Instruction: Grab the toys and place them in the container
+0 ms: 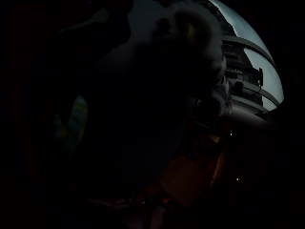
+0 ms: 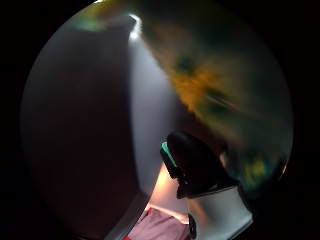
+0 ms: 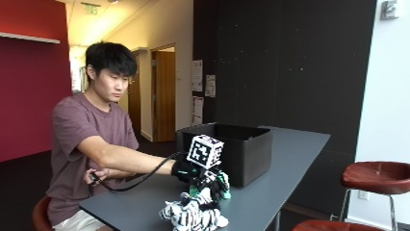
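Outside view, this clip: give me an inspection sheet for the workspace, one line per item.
Surface: grey table, long and narrow.
Job's things: black-and-white striped plush toy near the table's front edge; black container behind it, open top, contents hidden.
Clutter: nothing seen.
Hand: gloved right hand down on the toy; whether its fingers grip the toy cannot be told.
Cables: left out.
Surroundings: dark wall, red stool, hallway with doors.

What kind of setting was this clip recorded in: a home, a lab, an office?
Likely an office or campus common area, not a home. A long grey table stands by a dark panelled wall, notices hang beside a doorway onto a lit corridor, and a brown bar stool sits nearby.
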Motion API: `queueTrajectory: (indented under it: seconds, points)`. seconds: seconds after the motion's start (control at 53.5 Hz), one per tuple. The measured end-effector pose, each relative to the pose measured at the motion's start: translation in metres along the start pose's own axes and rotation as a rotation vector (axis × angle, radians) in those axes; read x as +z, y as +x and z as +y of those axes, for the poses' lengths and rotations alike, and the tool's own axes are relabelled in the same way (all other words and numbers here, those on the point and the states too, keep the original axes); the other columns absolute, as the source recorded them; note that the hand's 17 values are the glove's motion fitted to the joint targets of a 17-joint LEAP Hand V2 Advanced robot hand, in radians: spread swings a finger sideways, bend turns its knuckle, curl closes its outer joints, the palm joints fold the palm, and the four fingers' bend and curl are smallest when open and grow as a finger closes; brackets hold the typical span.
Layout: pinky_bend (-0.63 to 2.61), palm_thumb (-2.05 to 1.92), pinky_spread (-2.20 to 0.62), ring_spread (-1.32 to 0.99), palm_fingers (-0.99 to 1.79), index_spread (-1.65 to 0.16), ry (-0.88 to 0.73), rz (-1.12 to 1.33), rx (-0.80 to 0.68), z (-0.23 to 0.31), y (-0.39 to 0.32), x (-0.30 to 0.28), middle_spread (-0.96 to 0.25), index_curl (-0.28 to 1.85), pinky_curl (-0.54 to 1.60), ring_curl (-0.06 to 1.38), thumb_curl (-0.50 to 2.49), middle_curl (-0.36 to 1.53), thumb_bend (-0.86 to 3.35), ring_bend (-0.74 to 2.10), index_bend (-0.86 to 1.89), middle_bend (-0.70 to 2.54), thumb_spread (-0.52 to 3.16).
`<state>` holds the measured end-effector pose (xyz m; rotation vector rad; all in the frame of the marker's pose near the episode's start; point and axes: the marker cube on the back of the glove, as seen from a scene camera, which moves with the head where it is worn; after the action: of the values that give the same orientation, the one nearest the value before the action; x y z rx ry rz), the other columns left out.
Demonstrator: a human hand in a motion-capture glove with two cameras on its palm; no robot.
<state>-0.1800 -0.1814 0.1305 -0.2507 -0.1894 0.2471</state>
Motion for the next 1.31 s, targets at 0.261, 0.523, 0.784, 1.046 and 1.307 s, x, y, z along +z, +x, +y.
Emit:
queueTrajectory:
  seconds: [0.261,0.523,0.784,1.046,1.307]
  points:
    - [1.16,0.21,-0.28,-0.27,0.51,-0.09,0.025,-0.087,0.011,-0.001,-0.002,0.0,-0.08,0.1,0.39,0.49,0.33,0.42,0.03,1.03,0.07,0.35,1.31]
    - [1.16,0.5,-0.43,-0.37,0.96,-0.19,-0.266,-0.256,-0.116,0.012,-0.018,0.003,-0.28,0.01,0.39,0.57,0.38,0.54,0.18,1.32,0.08,0.58,1.44]
    - [1.05,0.83,-0.43,-0.41,1.03,-0.29,-0.388,-0.221,-0.185,0.034,0.003,0.002,-0.41,-0.01,0.41,0.6,0.64,0.73,0.27,1.3,0.25,0.82,1.05]
    - [0.99,0.83,-0.43,-0.43,1.07,-0.41,-0.334,-0.27,-0.146,0.07,0.024,-0.067,-0.46,0.0,0.45,0.65,0.82,0.9,0.25,1.33,0.54,0.94,0.61]
    - [1.05,0.83,-0.43,-0.45,0.94,-0.48,-0.064,-0.301,-0.208,0.116,0.031,-0.216,-0.49,-0.01,0.52,0.72,0.95,1.03,0.27,1.39,0.7,0.99,0.28]
